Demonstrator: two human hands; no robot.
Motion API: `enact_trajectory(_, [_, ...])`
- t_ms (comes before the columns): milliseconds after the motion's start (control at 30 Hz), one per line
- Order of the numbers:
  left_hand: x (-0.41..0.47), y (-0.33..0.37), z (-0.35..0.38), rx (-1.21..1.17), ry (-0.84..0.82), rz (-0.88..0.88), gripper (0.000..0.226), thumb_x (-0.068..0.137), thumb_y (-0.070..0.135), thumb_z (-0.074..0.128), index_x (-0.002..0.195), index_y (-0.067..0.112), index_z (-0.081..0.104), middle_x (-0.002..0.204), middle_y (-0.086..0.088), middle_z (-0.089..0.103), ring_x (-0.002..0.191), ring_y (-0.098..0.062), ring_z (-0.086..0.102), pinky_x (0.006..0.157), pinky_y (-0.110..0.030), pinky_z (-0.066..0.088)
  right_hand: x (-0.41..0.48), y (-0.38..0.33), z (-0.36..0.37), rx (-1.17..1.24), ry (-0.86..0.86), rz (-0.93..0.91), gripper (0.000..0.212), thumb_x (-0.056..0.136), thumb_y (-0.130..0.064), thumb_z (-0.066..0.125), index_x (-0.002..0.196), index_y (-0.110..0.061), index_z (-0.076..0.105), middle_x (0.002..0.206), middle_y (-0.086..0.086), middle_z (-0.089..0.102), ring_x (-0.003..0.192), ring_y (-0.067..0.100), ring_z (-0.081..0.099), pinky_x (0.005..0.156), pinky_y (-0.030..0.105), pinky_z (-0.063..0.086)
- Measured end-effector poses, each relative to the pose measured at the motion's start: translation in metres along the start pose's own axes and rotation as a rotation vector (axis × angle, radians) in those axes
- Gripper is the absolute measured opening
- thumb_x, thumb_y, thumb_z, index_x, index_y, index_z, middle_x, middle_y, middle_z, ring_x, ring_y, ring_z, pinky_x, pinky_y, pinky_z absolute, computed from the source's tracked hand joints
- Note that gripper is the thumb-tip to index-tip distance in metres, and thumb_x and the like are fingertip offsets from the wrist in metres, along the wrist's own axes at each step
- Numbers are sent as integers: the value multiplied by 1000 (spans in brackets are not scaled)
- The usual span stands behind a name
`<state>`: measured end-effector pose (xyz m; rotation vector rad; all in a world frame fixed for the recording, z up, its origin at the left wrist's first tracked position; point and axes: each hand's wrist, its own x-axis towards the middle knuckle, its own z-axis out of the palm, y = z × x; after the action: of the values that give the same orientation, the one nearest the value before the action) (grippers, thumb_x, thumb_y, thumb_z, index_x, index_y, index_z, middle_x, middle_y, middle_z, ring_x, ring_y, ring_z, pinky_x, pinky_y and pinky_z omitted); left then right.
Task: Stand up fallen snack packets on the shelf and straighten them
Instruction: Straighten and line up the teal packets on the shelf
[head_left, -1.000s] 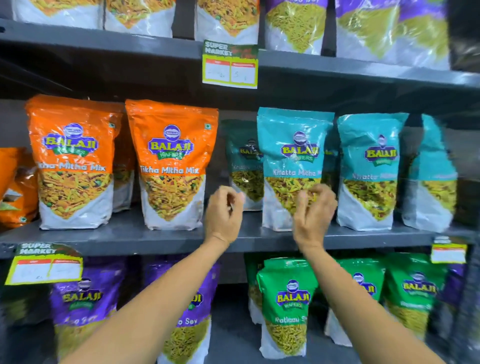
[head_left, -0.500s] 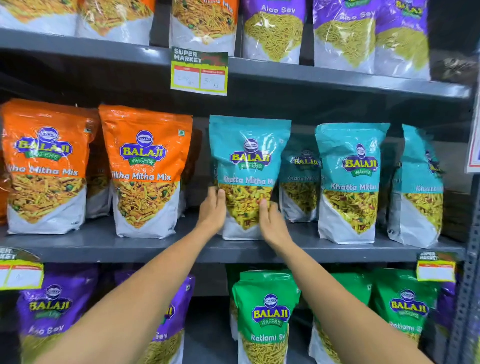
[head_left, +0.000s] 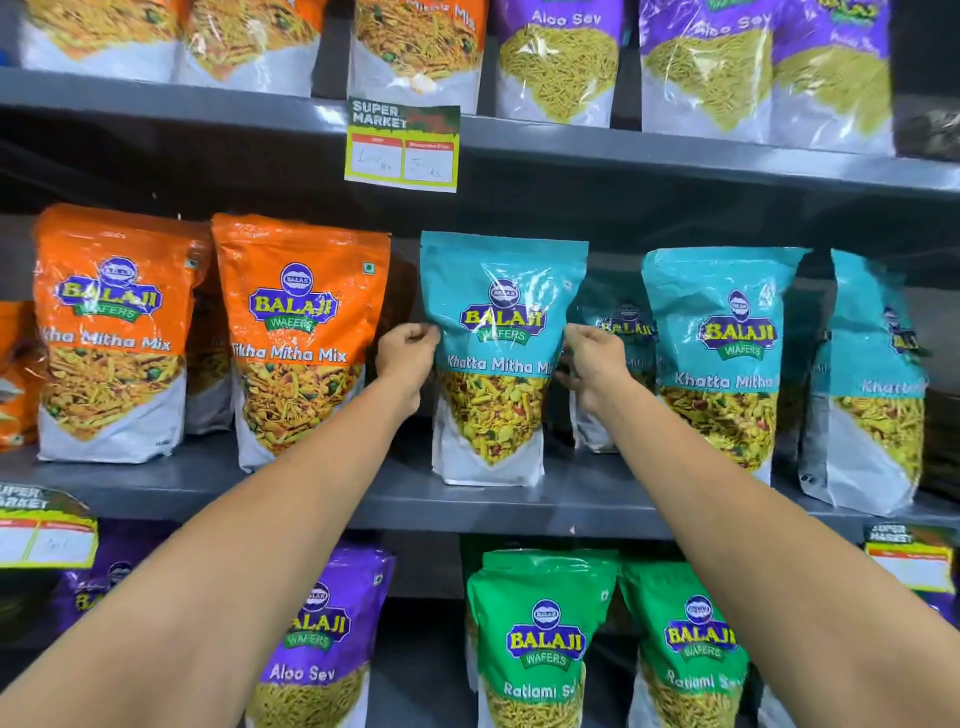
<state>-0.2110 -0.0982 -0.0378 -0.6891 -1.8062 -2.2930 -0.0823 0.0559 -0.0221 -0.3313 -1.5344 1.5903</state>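
Teal Khatta Mitha packet (head_left: 498, 358) stands upright on the middle shelf (head_left: 363, 499), long axis 12-to-6. Your left hand (head_left: 408, 353) pinches its 9 o'clock edge, right hand (head_left: 592, 364) its 3 o'clock edge, both equally near.

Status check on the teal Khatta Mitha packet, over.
Left hand and right hand pinch teal Khatta Mitha packet by its side edges. Packet upright on middle shelf. Nothing in the way.

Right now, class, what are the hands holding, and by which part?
Both hands hold one teal Khatta Mitha Mix packet, standing on the shelf: left hand at its left edge, right hand at its right edge, about mid-height.
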Motion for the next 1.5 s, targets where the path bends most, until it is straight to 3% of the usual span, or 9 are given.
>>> enact_trajectory(233, [6,0,-11,51,43,48,22,91,22,59,107,10,67,111,-5,67,104,-22,61,91,-42,54,13,17,-10,-5,146,-157,22,84,-14,63,62,-17,64,74,4,61,77,19,52,73,35,47])
enact_trajectory(433, [-11,-28,-18,88,-90,59,21,96,20,51,110,11,63,115,-7,67,105,-22,62,74,-36,57,-6,39,-24,-42,-85,-18,11,91,-20,59,81,-17,64,80,2,63,66,12,54,50,23,43])
enact_trajectory(633, [-30,-66,-22,82,-80,36,16,92,8,57,104,8,68,102,-11,69,94,-22,63,72,-31,54,-34,81,-36,-143,-188,-4,15,90,-7,60,81,-16,68,77,1,68,72,14,59,64,27,54])
enact_trajectory(767, [-29,-75,-23,243,-21,108,12,86,17,65,95,12,72,91,-4,71,93,-23,66,86,-39,55,-34,83,-32,-192,-147,-95,9,88,-12,64,88,-8,72,74,-3,65,66,6,54,64,20,46])
enact_trajectory(900, [-34,-77,-25,272,32,111,8,81,24,70,73,23,69,81,-2,72,83,-26,70,77,-48,59,-37,83,-32,-176,-155,-111,15,88,-16,64,74,-18,66,70,-3,63,61,7,52,53,13,46])
enact_trajectory(1133, [-34,-78,-27,208,-65,36,13,85,24,67,72,23,65,88,-9,72,90,-28,67,83,-53,56,-36,85,-33,-147,-201,-93,13,89,-13,62,77,-17,65,67,2,60,43,3,50,46,15,45])
enact_trajectory(1267, [-34,-79,-27,199,-107,44,13,89,21,62,75,21,63,87,-9,69,85,-24,62,86,-52,53,-34,83,-34,-72,-223,-76,6,90,-11,61,94,-15,64,78,-1,62,59,7,49,47,13,43])
enact_trajectory(1400, [-33,-81,-28,205,-111,57,17,88,19,62,72,23,60,80,-7,65,82,-23,59,83,-53,53,-33,79,-29,42,-189,-48,10,90,-12,61,83,-18,65,68,-2,58,59,9,46,55,23,45])
enact_trajectory(1500, [-33,-80,-29,186,-109,40,19,88,17,63,71,24,59,76,-4,63,80,-24,58,82,-55,53,-31,77,-23,129,-164,-38,10,88,-8,63,92,-17,60,80,-2,63,60,6,51,56,20,47])
